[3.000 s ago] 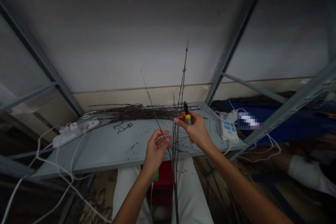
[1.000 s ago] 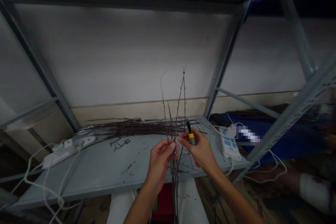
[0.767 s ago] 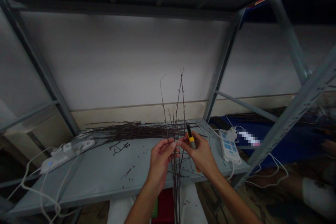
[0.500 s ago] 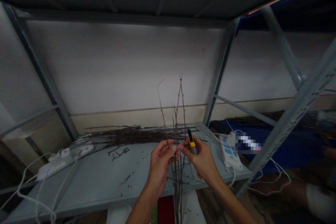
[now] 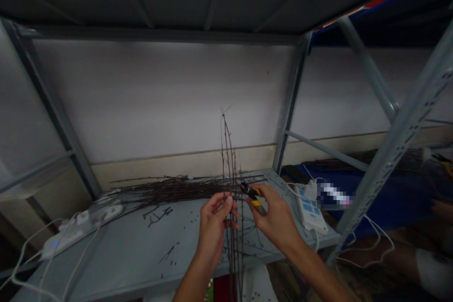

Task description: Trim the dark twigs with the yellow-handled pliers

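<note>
Twigs pinched in your left hand look light, springy and brittle; hold them just below those fingertips. Your right hand grips pliers.

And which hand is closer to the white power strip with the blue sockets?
The right hand: it holds the pliers to the left of that power strip. The left hand is farther left, holding upright twigs.

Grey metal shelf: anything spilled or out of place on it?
Mildly: small dark bits lie scattered on the grey metal shelf, and short forked brown twigs lie in front of the long brown twig pile, looking like stray litter.
</note>
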`<state>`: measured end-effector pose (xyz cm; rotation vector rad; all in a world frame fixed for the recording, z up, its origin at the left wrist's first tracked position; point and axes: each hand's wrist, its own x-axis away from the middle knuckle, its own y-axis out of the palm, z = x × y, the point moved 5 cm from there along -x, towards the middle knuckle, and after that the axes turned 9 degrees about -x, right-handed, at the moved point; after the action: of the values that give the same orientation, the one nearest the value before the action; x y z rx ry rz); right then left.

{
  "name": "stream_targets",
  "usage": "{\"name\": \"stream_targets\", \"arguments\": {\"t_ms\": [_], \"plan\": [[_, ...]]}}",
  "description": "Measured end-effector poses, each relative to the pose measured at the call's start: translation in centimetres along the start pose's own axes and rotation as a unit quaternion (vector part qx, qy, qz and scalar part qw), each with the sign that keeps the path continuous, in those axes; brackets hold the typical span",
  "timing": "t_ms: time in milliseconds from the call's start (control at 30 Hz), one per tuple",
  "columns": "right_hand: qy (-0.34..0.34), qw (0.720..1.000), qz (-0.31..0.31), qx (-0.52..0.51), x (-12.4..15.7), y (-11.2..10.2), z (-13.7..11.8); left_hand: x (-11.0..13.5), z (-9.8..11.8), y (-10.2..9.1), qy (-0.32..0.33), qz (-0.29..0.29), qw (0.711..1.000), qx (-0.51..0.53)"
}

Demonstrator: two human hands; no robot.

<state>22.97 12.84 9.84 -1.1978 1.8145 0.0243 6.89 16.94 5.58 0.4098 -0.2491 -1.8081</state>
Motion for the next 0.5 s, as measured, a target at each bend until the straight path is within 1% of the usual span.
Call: {"name": "stream_targets", "arguments": {"t_ms": [33,100,200,267,333,500], "plan": [[-0.037,0.999,-0.004,0.039,-0.3,-0.4,-0.2,0.0,0.0,0.0,-0.003,-0.002,1.000,0.002],[-0.097,0.990,-0.030,0.093,-1.1,-0.8,-0.7,0.0,0.0,0.2,-0.002,-0.005,1.000,0.005],[-0.158,0.974,-0.074,0.143,-2.1,-1.1,-1.2,0.0,0.3,0.5,0.005,-0.006,1.000,0.018],[-0.184,0.964,-0.097,0.165,-2.4,-1.0,-1.5,0.2,0.5,0.8,0.005,-0.011,1.000,0.029],[-0.195,0.958,-0.112,0.178,-2.6,-0.8,-1.5,0.3,0.7,1.0,0.004,-0.021,0.999,0.035],[-0.223,0.948,-0.115,0.194,-2.6,-0.9,-1.3,0.6,0.9,1.2,0.000,-0.043,0.998,0.043]]}}
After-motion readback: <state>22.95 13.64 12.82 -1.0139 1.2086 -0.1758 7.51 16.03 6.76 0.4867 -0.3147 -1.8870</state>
